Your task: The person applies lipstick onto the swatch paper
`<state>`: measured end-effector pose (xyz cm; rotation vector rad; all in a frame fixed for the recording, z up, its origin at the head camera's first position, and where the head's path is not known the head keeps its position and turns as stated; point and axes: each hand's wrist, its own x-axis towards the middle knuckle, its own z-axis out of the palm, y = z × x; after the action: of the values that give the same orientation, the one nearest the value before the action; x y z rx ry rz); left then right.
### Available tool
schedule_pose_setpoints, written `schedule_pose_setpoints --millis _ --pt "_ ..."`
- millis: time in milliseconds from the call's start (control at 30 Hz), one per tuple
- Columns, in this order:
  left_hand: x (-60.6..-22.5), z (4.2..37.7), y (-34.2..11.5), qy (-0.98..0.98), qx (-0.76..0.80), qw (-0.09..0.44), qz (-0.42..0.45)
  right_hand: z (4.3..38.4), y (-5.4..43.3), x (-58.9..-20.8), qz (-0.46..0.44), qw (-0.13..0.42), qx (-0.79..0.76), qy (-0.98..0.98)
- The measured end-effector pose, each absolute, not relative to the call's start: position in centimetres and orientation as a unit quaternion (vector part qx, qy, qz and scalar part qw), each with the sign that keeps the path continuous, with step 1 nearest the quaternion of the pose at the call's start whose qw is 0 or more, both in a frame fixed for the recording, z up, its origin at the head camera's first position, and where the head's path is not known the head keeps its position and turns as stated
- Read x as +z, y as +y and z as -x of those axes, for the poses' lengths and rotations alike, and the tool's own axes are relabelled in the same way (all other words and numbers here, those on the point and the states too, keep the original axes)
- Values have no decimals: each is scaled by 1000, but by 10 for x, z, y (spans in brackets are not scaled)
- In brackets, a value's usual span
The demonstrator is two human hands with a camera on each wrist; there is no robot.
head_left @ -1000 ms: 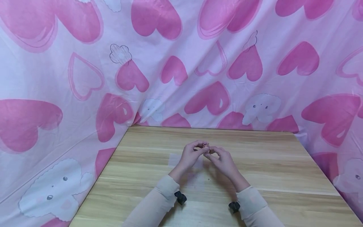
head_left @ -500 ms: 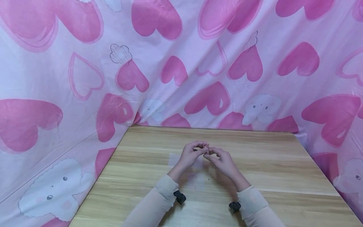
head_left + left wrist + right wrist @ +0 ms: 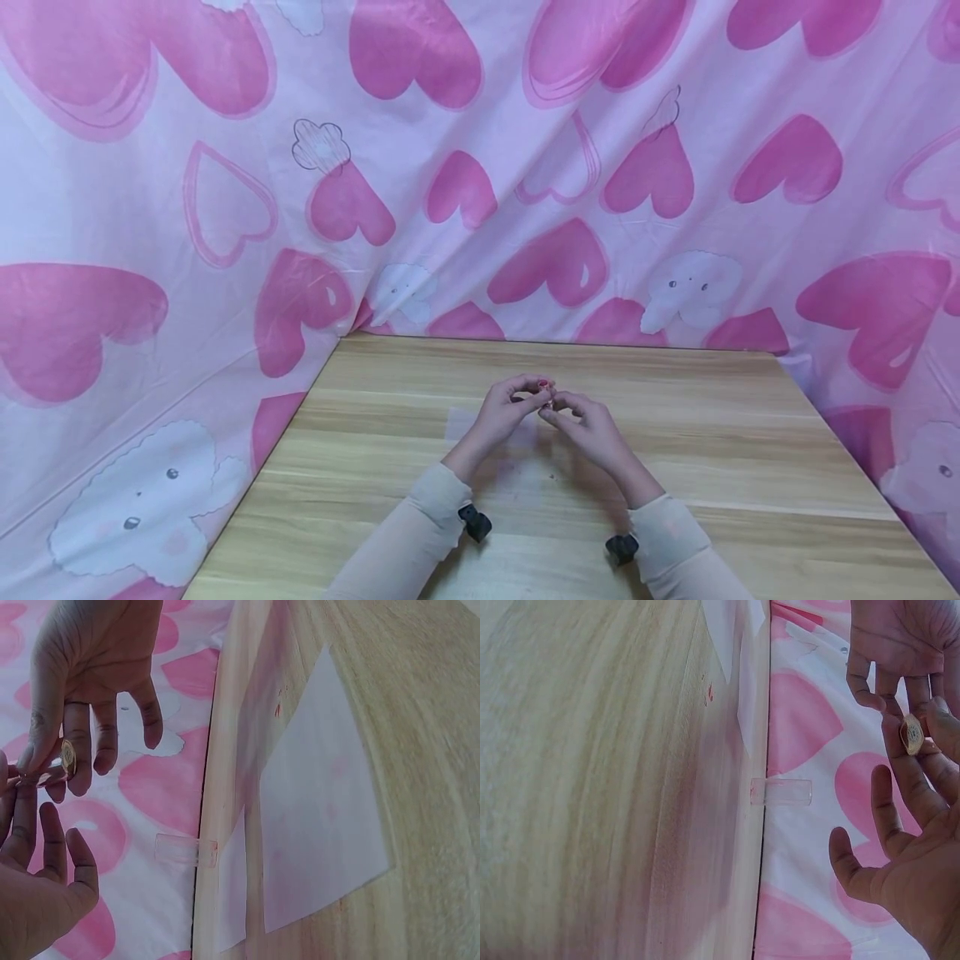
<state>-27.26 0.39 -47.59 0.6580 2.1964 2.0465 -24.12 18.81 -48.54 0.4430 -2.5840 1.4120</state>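
Note:
Both hands meet over the middle of the table around a small shiny rose-gold tube (image 3: pixel 545 386), which looks like a lipstick, with red showing at its upper end. My left hand (image 3: pixel 501 412) pinches its upper part between thumb and fingers. Lower down, my right hand (image 3: pixel 588 425) pinches the same tube. In the left wrist view the tube's round gold base (image 3: pixel 70 759) pokes out between the fingertips; the right wrist view shows the base (image 3: pixel 913 735) too. Fingers cover most of the tube's middle.
White thin sheets (image 3: pixel 322 802) lie on the wooden table (image 3: pixel 712 433), with small red smears (image 3: pixel 278 705) beside them. A clear cap-like tube (image 3: pixel 781 791) stands upright on the tabletop. Pink heart-print cloth (image 3: pixel 551 267) hangs behind the table and along its sides.
The hands stay nearly in place. The upper end of the tube shows a stronger red than in the earlier frames.

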Motion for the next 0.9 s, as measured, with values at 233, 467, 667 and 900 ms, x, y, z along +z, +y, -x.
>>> schedule_pose_setpoints --millis 233,467,667,900 --pt "-482 274 8 720 660 2 -216 240 184 -486 -142 127 454 -871" --pt "-481 273 15 723 666 -50 -174 239 177 -483 -131 186 430 -874" --pt "-478 273 15 728 665 -65 -156 239 175 -483 -119 189 426 -877" --pt "-478 274 14 723 671 -59 -152 239 175 -482 -123 188 430 -874"
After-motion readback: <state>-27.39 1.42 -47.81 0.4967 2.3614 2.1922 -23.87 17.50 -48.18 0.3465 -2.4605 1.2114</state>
